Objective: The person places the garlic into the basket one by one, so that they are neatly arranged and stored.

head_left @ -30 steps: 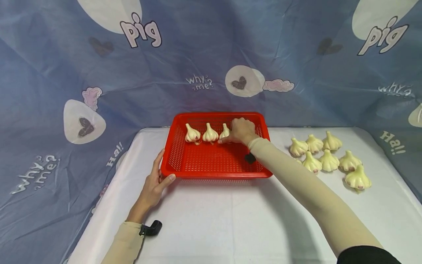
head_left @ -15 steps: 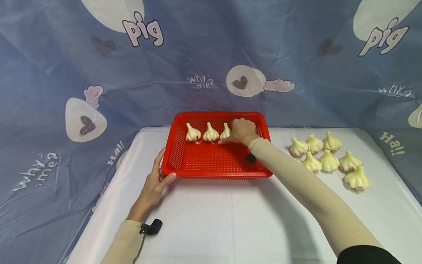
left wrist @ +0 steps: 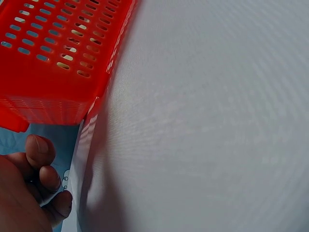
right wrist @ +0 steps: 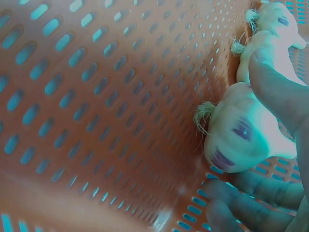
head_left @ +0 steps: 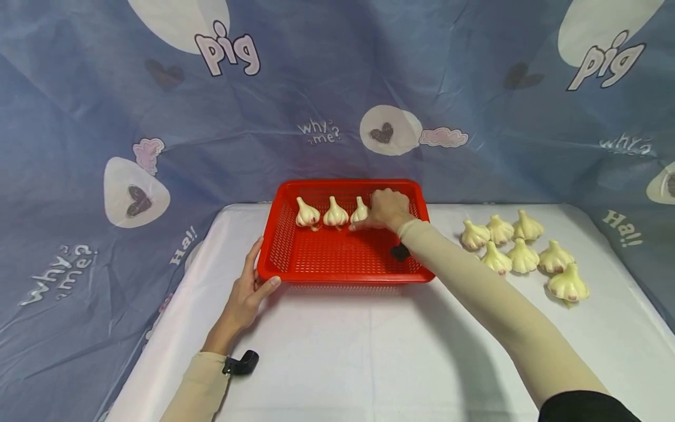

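Note:
A shallow red plastic basket [head_left: 343,278] with slotted walls stands at the back of the table. Garlic bulbs line its far side, among them one at the left [head_left: 307,212] and one in the middle [head_left: 335,212]. My right hand [head_left: 387,210] reaches inside and holds the bulb [right wrist: 246,133] at the row's right end, thumb on one side and bent fingers on the other. That hand hides part of this bulb in the head view. My left hand [head_left: 245,296] holds the basket's near-left corner, thumb on the front rim and forefinger along the left side.
Several more garlic bulbs [head_left: 523,256] lie grouped on the white tablecloth [head_left: 321,351], right of the basket. A blue printed cloth [head_left: 253,140] hangs behind the table. My right forearm crosses over the basket's right rim and hides part of a bulb.
Both hands and the basket stay in place. The view has shifted very slightly.

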A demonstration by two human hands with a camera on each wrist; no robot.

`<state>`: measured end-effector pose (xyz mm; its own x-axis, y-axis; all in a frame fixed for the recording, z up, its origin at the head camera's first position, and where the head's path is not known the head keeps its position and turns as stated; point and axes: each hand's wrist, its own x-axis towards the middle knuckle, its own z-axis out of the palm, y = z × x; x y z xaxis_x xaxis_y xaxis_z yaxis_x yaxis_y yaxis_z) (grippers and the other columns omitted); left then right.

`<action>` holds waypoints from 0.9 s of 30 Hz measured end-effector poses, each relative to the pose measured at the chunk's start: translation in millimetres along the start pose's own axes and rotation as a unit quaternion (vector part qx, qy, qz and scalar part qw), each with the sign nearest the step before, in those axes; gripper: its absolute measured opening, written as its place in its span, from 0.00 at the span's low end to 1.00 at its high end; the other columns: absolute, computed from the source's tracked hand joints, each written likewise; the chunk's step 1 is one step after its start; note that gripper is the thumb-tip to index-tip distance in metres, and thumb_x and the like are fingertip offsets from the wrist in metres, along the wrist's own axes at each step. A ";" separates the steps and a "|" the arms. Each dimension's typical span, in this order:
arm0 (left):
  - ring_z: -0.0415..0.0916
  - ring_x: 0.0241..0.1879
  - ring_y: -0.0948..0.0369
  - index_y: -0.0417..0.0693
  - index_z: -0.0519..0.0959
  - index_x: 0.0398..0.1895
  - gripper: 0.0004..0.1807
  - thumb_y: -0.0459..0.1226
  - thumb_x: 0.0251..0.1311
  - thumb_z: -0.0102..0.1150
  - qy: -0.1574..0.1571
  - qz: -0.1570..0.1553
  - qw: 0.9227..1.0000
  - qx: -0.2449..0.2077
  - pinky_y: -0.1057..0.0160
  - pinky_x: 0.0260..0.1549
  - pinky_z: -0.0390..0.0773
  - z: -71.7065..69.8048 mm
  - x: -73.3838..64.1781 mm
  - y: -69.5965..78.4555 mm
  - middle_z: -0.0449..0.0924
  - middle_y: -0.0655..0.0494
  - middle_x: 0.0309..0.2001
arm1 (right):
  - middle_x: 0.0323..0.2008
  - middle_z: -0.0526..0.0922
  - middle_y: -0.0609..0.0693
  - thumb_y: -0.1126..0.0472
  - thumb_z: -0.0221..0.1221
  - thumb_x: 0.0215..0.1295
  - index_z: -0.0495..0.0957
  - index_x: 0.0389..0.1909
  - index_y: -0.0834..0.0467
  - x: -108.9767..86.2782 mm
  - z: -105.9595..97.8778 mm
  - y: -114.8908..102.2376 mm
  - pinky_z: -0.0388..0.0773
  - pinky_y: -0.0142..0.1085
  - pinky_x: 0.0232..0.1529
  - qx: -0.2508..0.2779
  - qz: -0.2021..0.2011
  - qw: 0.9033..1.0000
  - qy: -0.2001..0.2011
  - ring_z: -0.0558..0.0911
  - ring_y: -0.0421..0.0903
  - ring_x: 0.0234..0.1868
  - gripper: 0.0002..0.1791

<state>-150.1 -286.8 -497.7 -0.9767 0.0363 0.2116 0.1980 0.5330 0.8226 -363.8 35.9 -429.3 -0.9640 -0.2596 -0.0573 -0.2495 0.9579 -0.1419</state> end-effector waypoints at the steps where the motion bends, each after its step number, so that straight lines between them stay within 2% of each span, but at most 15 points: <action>1: 0.78 0.39 0.60 0.76 0.46 0.87 0.48 0.44 0.70 0.62 0.000 0.000 1.000 0.001 0.64 0.37 0.74 -0.1 0.1 0.4 0.90 0.47 0.51 | 0.33 0.84 0.53 0.15 0.72 0.35 0.80 0.25 0.53 -0.2 -0.2 0.6 0.83 0.48 0.35 0.001 0.000 1.000 -0.001 0.85 0.54 0.36 0.44; 7: 0.76 0.35 0.60 0.76 0.46 0.86 0.48 0.44 0.70 0.62 -0.001 0.002 1.000 0.004 0.63 0.34 0.72 -0.2 0.8 1.9 0.89 0.48 0.45 | 0.31 0.84 0.52 0.16 0.73 0.36 0.79 0.24 0.53 -2.9 -2.6 3.5 0.82 0.48 0.35 0.012 0.002 1.000 -0.009 0.84 0.54 0.36 0.43; 9: 0.77 0.37 0.60 0.76 0.46 0.86 0.48 0.44 0.70 0.62 -0.001 0.002 1.000 0.004 0.64 0.37 0.73 -0.2 0.8 1.8 0.90 0.48 0.49 | 0.30 0.83 0.52 0.16 0.73 0.36 0.77 0.22 0.52 -4.5 -4.6 4.3 0.81 0.48 0.34 0.013 0.001 1.000 -0.008 0.84 0.54 0.36 0.42; 14: 0.77 0.37 0.61 0.77 0.46 0.86 0.48 0.45 0.70 0.61 -0.002 -0.003 1.000 0.004 0.64 0.38 0.73 0.9 0.4 1.2 0.90 0.48 0.48 | 0.27 0.82 0.52 0.14 0.71 0.36 0.76 0.18 0.52 -9.5 -13.6 10.3 0.81 0.48 0.33 0.008 -0.002 1.000 0.006 0.84 0.54 0.34 0.43; 16: 0.76 0.34 0.61 0.77 0.46 0.86 0.48 0.45 0.70 0.61 -0.002 -0.006 1.000 0.005 0.63 0.36 0.72 1.9 0.3 1.6 0.90 0.49 0.44 | 0.26 0.82 0.52 0.14 0.71 0.35 0.77 0.17 0.52 -12.9 -19.6 14.3 0.81 0.49 0.33 0.003 -0.005 1.000 0.017 0.84 0.55 0.34 0.43; 19: 0.74 0.31 0.63 0.75 0.46 0.87 0.48 0.45 0.70 0.61 -0.002 -0.005 1.000 0.009 0.63 0.33 0.71 2.7 0.3 2.9 0.88 0.49 0.38 | 0.28 0.83 0.51 0.14 0.71 0.34 0.80 0.19 0.52 -18.4 -30.8 20.5 0.82 0.50 0.33 -0.002 -0.010 1.000 0.027 0.84 0.56 0.36 0.43; 24: 0.70 0.25 0.63 0.75 0.46 0.87 0.48 0.44 0.70 0.62 0.002 -0.011 1.000 0.013 0.62 0.27 0.68 2.6 -0.2 4.5 0.81 0.47 0.26 | 0.31 0.85 0.51 0.15 0.74 0.32 0.83 0.25 0.52 -32.0 -50.3 32.5 0.80 0.50 0.32 0.008 -0.018 0.999 0.042 0.84 0.56 0.37 0.42; 27: 0.69 0.24 0.63 0.77 0.45 0.86 0.48 0.45 0.70 0.61 0.001 -0.017 1.000 0.017 0.61 0.27 0.68 2.4 0.2 5.4 0.78 0.47 0.24 | 0.32 0.85 0.52 0.16 0.74 0.33 0.85 0.30 0.53 -41.9 -61.0 42.5 0.79 0.50 0.31 0.009 -0.023 0.998 0.050 0.84 0.57 0.36 0.43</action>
<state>-149.4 -281.9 -494.5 -0.9826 0.0169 0.1848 0.1621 0.5629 0.8105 -339.6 95.0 -372.7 -0.9563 -0.2885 0.0480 -0.2925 0.9428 -0.1602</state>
